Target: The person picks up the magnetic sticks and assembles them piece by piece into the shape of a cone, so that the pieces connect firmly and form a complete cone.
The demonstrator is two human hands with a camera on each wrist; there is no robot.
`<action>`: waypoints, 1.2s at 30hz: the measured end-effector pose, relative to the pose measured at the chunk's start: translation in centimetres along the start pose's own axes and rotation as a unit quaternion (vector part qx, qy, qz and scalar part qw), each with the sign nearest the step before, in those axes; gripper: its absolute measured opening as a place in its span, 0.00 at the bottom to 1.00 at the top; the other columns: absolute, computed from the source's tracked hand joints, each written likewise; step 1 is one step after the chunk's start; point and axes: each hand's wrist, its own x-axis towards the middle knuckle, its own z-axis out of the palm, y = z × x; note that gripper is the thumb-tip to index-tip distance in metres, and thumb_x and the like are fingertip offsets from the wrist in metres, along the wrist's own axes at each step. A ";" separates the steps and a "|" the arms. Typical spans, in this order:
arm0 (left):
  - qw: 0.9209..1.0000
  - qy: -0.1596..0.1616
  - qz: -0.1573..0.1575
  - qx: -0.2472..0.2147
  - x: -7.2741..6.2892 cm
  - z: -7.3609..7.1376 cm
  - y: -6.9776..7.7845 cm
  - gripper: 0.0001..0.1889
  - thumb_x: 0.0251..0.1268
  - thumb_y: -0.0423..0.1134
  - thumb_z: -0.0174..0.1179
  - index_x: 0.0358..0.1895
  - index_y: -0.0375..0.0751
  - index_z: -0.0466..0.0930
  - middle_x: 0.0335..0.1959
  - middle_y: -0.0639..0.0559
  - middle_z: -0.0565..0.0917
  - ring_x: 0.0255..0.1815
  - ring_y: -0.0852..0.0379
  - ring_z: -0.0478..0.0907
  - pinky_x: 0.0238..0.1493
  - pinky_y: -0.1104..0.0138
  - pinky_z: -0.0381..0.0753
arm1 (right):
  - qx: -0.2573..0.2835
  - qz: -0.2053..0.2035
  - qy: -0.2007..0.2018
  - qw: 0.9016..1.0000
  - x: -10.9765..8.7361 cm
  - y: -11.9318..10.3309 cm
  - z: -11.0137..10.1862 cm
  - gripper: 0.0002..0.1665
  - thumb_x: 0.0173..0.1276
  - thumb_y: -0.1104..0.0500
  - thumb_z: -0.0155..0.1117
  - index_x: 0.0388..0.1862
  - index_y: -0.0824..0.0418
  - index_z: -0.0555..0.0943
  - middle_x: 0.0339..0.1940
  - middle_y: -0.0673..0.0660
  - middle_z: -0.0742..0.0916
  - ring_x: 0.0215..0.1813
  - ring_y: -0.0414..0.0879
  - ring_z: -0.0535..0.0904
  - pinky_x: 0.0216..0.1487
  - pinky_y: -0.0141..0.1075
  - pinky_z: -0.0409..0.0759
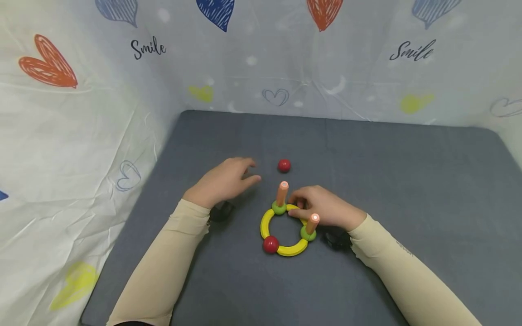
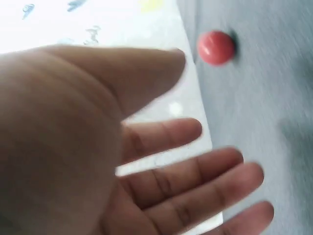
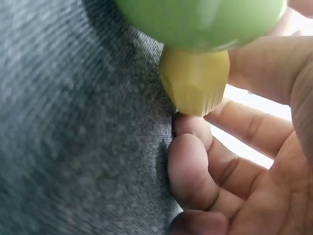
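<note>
A ring of yellow curved pieces (image 1: 292,250) lies on the grey table, joined by two green balls (image 1: 279,208) and a red ball (image 1: 271,244). Orange pegs (image 1: 282,194) stand up from both green balls. My right hand (image 1: 322,206) pinches the curved piece (image 3: 195,81) on the ring's far right side, between the green balls, and partly hides it. Beyond the ring sits a loose red ball (image 1: 284,165), also seen at the top of the left wrist view. My left hand (image 1: 228,181) hovers left of that ball, fingers extended and holding nothing.
The grey table (image 1: 408,190) spreads out around the ring. A white cloth (image 1: 253,68) printed with hearts and "Smile" hangs behind it, and another sheet (image 1: 81,145) runs along the left edge. Each wrist wears a dark camera (image 1: 222,211).
</note>
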 end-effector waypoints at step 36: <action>0.984 -0.076 -0.152 0.049 -0.9 -1.9 -4.7 0.14 0.67 0.33 0.56 0.21 0.42 0.79 0.20 0.48 0.81 0.22 0.51 0.76 0.27 0.59 0.75 | -0.032 0.088 0.060 0.994 -3.8 1.2 -0.9 0.01 0.69 0.55 0.67 0.37 0.51 0.83 0.20 0.45 0.78 0.22 0.39 0.72 0.25 0.34 0.68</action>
